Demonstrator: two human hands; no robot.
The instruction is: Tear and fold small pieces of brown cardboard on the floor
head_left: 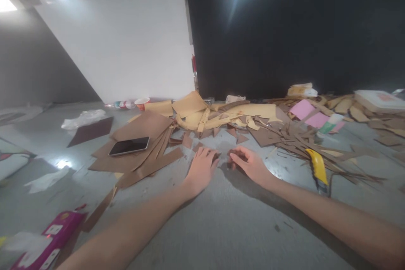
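Note:
Both my arms reach forward over a grey floor. My left hand [201,168] lies palm down with its fingers bent over small brown cardboard scraps [225,161] on the floor. My right hand [249,163] is beside it, fingers curled around the same little scraps. What the fingers grip is too small to make out. A heap of brown and tan cardboard offcuts [221,118] lies just beyond both hands.
A black phone [129,146] rests on cardboard sheets at the left. A yellow utility knife [318,171] lies right of my right hand. A pink box [50,240] sits bottom left. Pink paper [305,112], a glue bottle [329,124], cups [141,102] and a black wall stand behind.

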